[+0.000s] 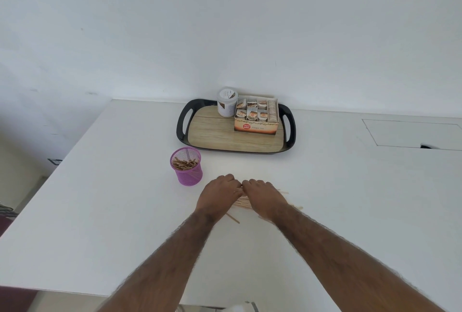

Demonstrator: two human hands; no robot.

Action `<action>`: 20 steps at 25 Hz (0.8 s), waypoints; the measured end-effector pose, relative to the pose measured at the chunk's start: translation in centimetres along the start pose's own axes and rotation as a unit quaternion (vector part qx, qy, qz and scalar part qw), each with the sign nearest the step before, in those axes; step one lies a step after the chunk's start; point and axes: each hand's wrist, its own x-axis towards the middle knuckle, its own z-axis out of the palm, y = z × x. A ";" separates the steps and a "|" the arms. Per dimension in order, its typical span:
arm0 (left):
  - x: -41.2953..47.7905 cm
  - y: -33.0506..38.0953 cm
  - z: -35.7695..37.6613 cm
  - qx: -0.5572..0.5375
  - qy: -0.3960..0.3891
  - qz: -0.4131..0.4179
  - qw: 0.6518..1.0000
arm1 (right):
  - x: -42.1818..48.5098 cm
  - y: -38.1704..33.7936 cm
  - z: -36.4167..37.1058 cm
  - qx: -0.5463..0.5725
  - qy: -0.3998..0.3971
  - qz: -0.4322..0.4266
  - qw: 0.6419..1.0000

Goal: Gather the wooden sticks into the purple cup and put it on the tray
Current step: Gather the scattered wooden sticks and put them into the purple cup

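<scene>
Purple cup (187,171) upright on the white table (100,211), near the front left corner of the tray (212,134), not on it; holds a bunch of wooden sticks (186,163). More loose on the table beneath both grips. Left grip (218,193) curled, pinching a few sticks. Right grip (262,196) curled over the pile, knuckles touching the left; cannot tell whether clamped on any.

Both forearms bare, stretched forward and converging; left hand (218,193) palm down, fingers curled under; right hand (263,195) palm down just beside it, knuckles meeting the left's in the middle; fingertips tucked beneath both hands, grip unreadable.
</scene>
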 end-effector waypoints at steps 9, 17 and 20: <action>0.1 1.5 -1.1 -0.502 0.126 -0.324 0.792 | -0.6 0.8 -1.8 0.010 0.025 -0.046 0.999; 2.1 3.9 -1.8 -0.488 0.125 -0.274 0.819 | 0.5 -1.4 -3.3 -0.036 0.064 -0.004 0.997; 2.3 4.8 -3.0 -0.536 0.111 -0.261 0.795 | 0.8 -1.6 -4.5 -0.038 0.094 0.042 0.994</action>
